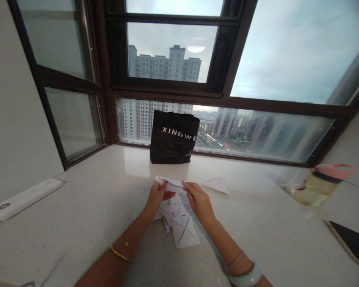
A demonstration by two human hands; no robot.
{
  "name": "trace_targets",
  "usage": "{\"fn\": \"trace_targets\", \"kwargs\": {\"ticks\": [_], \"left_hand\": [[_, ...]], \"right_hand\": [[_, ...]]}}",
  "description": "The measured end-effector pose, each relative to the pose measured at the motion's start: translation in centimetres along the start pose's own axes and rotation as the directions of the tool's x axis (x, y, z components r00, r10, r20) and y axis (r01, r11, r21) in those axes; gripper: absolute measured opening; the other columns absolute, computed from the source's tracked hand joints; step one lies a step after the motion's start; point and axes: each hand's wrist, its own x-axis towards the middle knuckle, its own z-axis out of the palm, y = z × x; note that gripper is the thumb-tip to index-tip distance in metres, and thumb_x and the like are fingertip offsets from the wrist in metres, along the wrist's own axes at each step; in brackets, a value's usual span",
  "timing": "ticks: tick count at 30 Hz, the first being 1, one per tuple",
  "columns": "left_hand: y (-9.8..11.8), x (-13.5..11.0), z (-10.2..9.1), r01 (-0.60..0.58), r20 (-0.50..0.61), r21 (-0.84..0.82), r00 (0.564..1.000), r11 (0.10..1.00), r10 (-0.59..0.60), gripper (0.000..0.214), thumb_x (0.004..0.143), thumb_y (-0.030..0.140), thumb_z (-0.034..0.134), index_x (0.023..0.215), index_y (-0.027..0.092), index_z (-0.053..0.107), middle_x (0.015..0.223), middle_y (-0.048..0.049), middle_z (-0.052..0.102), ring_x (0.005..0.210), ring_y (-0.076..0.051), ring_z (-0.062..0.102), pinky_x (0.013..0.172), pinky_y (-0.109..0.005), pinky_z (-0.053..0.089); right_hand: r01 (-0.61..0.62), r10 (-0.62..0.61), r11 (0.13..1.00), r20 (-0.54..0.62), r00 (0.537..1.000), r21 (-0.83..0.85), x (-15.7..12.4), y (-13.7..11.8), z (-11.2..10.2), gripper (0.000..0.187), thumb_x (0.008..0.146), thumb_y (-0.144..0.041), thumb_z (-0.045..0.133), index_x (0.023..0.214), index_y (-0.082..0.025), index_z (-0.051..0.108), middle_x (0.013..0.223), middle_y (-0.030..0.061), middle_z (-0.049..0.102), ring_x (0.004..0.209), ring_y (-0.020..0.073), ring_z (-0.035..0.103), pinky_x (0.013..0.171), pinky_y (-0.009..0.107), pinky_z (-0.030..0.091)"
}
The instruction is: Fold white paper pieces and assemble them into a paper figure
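A folded sheet of white paper is held up between both hands over the pale counter. My left hand pinches its left end, thumb on top and fingers underneath. At the right end, my right hand grips the paper between thumb and fingers. Below the hands lies a loose heap of folded white papers; the nearest, a creased square, shows crossing fold lines. To the right of my right hand rests a folded triangular piece of paper, apart from the heap.
A black bag with white lettering stands against the window at the back. A bottle with a pink lid is at the right, with a dark flat object nearer me. A white power strip lies at the left.
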Motion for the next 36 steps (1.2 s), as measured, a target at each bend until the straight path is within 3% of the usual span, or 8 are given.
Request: {"fn": "trace_targets", "kwargs": {"ticks": [3, 5, 14, 23, 32, 36], "left_hand": [[0.1, -0.6, 0.5, -0.005, 0.083, 0.021, 0.997, 1.0, 0.003, 0.016, 0.081, 0.029, 0.057, 0.08, 0.013, 0.054, 0.07, -0.0061, 0.069, 0.057, -0.018, 0.068, 0.054, -0.025, 0.056], [0.2, -0.8, 0.5, -0.015, 0.118, 0.024, 0.993, 1.0, 0.012, 0.018, 0.082, 0.031, 0.054, 0.081, 0.014, 0.054, 0.071, -0.0062, 0.07, 0.058, -0.017, 0.068, 0.054, -0.024, 0.056], [-0.2, -0.4, 0.2, -0.022, 0.15, 0.0, 0.988, 1.0, 0.021, 0.023, 0.084, 0.036, 0.05, 0.084, 0.013, 0.055, 0.072, -0.0073, 0.07, 0.058, -0.017, 0.068, 0.054, -0.024, 0.055], [-0.5, -0.2, -0.3, 0.013, 0.204, -0.072, 0.979, 0.997, 0.002, 0.026, 0.082, 0.038, 0.053, 0.088, 0.013, 0.056, 0.066, -0.0062, 0.069, 0.059, -0.019, 0.068, 0.054, -0.025, 0.055], [-0.2, 0.2, -0.7, 0.034, 0.173, -0.064, 0.985, 0.997, -0.023, 0.035, 0.084, 0.04, 0.047, 0.094, 0.009, 0.059, 0.067, -0.0089, 0.07, 0.056, -0.02, 0.067, 0.058, -0.029, 0.055], [0.3, -0.1, -0.5, 0.085, 0.186, -0.077, 0.98, 0.993, -0.069, 0.052, 0.084, 0.053, 0.038, 0.096, 0.009, 0.062, 0.074, -0.0118, 0.071, 0.06, -0.021, 0.068, 0.059, -0.03, 0.055]], "right_hand": [[0.028, -0.009, 0.975, 0.087, 0.996, -0.219, 0.0, -0.1, 0.3, 0.036, 0.083, -0.011, 0.039, 0.11, -0.018, 0.062, 0.095, 0.0125, 0.064, 0.073, 0.0199, 0.062, 0.065, 0.032, 0.053], [0.043, -0.011, 0.961, 0.117, 0.993, -0.274, -0.1, 0.0, 0.5, 0.037, 0.083, -0.009, 0.04, 0.111, -0.018, 0.062, 0.096, 0.013, 0.062, 0.07, 0.0193, 0.062, 0.063, 0.032, 0.053], [0.041, -0.046, 0.997, -0.079, 0.996, -0.064, -0.3, -0.6, 0.6, 0.033, 0.088, -0.017, 0.038, 0.111, -0.019, 0.061, 0.093, 0.0094, 0.056, 0.067, 0.0149, 0.057, 0.065, 0.029, 0.051], [0.125, -0.119, 0.986, 0.064, 0.991, -0.109, -0.6, -0.3, 1.1, 0.037, 0.083, -0.011, 0.039, 0.113, -0.018, 0.06, 0.098, 0.0114, 0.054, 0.072, 0.0174, 0.055, 0.069, 0.033, 0.051], [0.179, -0.171, 0.977, 0.077, 0.982, -0.114, -0.4, -0.6, 1.0, 0.038, 0.081, -0.009, 0.04, 0.114, -0.017, 0.058, 0.098, 0.0122, 0.053, 0.076, 0.0188, 0.051, 0.071, 0.035, 0.051], [0.18, -0.169, 0.977, 0.099, 0.981, -0.116, -0.4, -0.7, 1.0, 0.037, 0.081, -0.01, 0.041, 0.113, -0.016, 0.059, 0.098, 0.0125, 0.052, 0.077, 0.0191, 0.051, 0.071, 0.036, 0.051]]}}
